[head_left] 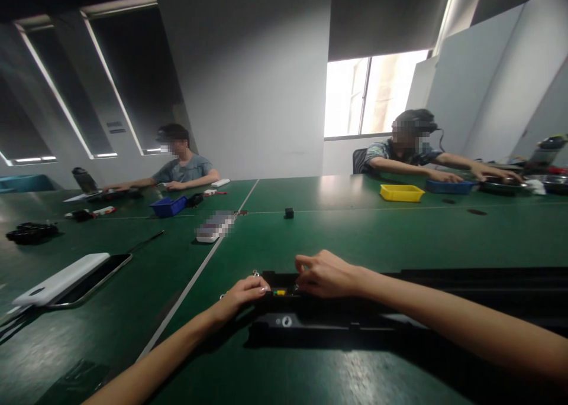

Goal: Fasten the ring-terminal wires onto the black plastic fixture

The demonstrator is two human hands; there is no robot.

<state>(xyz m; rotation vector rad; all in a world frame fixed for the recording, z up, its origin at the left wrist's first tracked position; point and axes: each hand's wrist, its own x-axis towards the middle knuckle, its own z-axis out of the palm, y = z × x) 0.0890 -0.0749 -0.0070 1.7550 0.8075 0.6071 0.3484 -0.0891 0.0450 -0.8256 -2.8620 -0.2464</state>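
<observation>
A long black housing lies across the green table in front of me, its right part running out under my right forearm. Near its left end a small yellow-and-green piece, perhaps wiring, shows between my hands. My left hand is closed at that end, fingertips pressed together beside the coloured piece; what they grip is hidden. Just right of the piece, my right hand pinches downward into the housing, index finger bent. Something small and shiny shows at its fingertips, too small to name.
Left on the table lie a white power bank and a phone with cables. Farther off are a blue tray, a white device, a black cube and a yellow tray. Two people sit opposite.
</observation>
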